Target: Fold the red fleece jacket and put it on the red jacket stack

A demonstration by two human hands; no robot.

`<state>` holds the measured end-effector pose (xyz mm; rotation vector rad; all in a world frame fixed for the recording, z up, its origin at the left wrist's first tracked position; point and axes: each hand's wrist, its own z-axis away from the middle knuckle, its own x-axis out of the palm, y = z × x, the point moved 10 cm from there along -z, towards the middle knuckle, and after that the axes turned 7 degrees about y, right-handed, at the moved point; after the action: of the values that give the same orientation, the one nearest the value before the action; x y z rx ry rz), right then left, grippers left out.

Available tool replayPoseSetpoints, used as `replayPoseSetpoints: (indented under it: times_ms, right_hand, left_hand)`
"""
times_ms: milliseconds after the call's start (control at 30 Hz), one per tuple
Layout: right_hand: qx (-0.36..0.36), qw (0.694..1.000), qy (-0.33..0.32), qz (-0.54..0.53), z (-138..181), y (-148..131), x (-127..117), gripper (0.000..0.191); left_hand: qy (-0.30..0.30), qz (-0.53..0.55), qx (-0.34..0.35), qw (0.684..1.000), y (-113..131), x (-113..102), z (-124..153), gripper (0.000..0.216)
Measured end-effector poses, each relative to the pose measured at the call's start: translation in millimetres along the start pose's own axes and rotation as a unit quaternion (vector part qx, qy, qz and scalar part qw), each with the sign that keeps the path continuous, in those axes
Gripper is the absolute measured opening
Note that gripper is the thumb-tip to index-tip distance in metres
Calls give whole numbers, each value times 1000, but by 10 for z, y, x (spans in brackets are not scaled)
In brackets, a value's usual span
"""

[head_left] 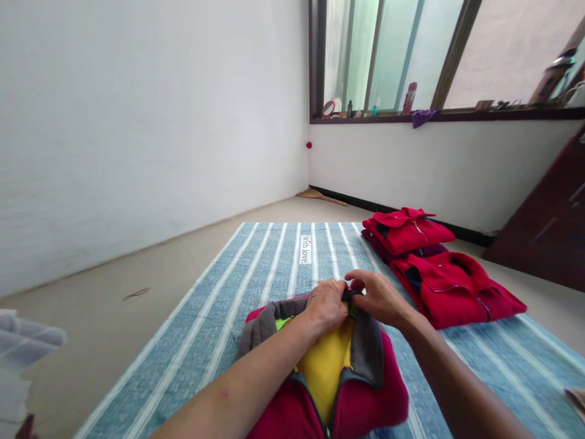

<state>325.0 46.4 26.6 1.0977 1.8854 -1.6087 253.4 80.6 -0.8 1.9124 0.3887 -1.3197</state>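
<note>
Jacket [388,390], folded into a compact block and lying on the striped cloth [237,292] directly before me. The body is deep pinkish red; the grey collar [369,347] is spread, its far edge gripped between my left hand [325,305] and right hand [377,297]. The zip [334,405] parts in a V narrowing toward me, exposing a yellow lining [325,366].

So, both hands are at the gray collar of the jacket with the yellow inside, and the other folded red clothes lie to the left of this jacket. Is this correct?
Not quite: in the head view, the other folded red clothes lie to the right of the jacket. The left hand and right hand are indeed at its gray collar.
</note>
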Motion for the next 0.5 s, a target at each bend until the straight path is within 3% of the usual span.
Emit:
replayPoseSetpoints:
  times_ms: [200,367,500]
  right_hand:
    - [6,1000,-9,-20,30,47,-9,42]
    - [51,992,-46,106,42,130,32,45]
    - [87,975,-65,193,53,148,53,27]
  left_hand:
    - [-9,59,35,998,-23,46,-35,23]
    - [12,97,42,994,-57,26,-31,23]
    - [20,107,16,994,-98,24,-41,23]
